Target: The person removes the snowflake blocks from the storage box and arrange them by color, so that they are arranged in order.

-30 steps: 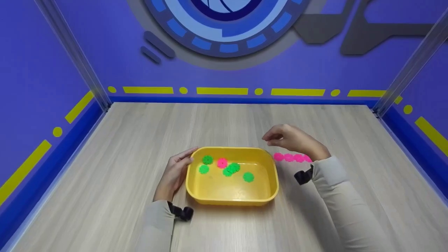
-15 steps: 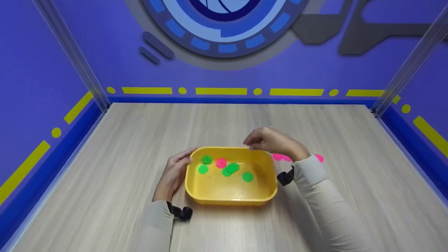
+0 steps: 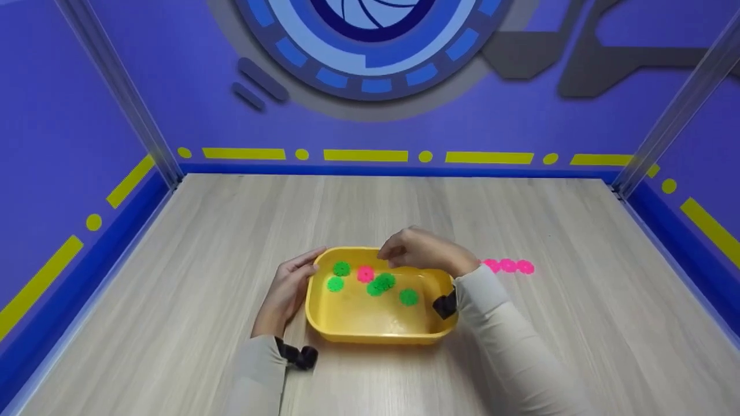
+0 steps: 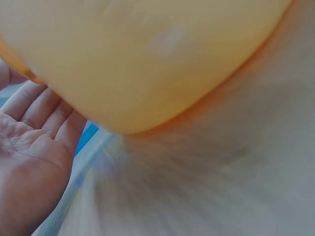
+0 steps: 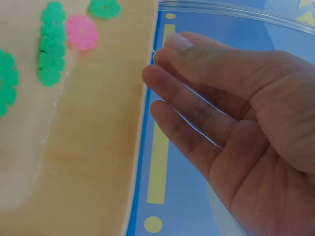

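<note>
- A yellow tub (image 3: 384,336) rests on the near middle of the desk (image 3: 243,231): a shallow, glossy rectangle with rounded corners, longer from left to right.
- Inside are small flat discs with notched, flower-like edges. One is a bright pink disc (image 3: 365,274), toward the far side; the right wrist view shows its notches clearly.
- Two separate green discs (image 3: 335,283) lie left of it, one farther, one nearer. Just right of it, a green cluster (image 3: 380,284) overlaps in a short line, its exact count unclear. A lone green disc (image 3: 409,297) lies farther right.
- The left hand (image 3: 286,286) holds the tub's left end: thumb hooked over the rim, fingers along the outer wall, so its grip pinches that wall.
- The right hand (image 3: 425,248) is above the far rim, right of the pink disc. Its grip is slightly spread, fingers loosely bent, a gap showing between thumb and fingertips.
- Right of the tub, on the desk, a row of pink discs (image 3: 508,266) runs left to right, at least three visible beside the right sleeve (image 3: 509,341).
- Beyond stands a blue-purple far wall (image 3: 370,133) with yellow dashes and dots.
</note>
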Action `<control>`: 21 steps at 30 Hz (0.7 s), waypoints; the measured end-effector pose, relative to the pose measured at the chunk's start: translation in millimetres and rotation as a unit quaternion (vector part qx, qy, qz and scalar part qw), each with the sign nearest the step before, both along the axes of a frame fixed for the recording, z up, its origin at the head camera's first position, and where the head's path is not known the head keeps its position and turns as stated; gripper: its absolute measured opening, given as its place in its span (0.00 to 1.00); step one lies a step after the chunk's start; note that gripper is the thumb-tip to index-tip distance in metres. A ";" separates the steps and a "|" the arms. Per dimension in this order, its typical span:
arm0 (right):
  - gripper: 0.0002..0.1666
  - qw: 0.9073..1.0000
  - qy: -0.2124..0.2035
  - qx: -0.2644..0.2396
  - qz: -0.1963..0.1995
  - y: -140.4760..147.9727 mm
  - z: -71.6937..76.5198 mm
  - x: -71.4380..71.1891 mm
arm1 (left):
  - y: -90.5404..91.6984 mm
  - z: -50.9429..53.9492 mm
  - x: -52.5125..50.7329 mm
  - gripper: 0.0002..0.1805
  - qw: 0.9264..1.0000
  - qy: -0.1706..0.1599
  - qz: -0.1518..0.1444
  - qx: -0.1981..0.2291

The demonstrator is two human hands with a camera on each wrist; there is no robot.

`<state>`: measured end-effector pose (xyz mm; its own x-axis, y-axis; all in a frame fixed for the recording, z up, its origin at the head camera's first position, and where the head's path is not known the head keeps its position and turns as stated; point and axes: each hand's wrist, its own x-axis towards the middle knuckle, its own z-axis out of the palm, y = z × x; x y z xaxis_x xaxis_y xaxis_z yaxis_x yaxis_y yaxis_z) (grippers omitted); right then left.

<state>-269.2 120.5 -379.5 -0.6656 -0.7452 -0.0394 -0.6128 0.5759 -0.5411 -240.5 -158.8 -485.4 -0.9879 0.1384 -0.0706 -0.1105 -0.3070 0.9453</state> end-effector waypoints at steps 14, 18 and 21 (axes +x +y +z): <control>0.16 0.999 -0.012 0.033 0.023 -23.5 -25.6 1.1 | 0.3 -2.7 2.1 0.27 1.000 -0.001 0.006 0.001; 0.18 0.999 -0.017 0.046 0.019 -26.3 -28.4 1.2 | 0.2 -2.5 1.5 0.27 1.000 0.009 -0.002 -0.005; 0.19 0.998 -0.019 0.055 0.014 -28.2 -27.5 0.6 | 0.4 -0.7 -0.3 0.27 1.000 0.010 -0.002 -0.002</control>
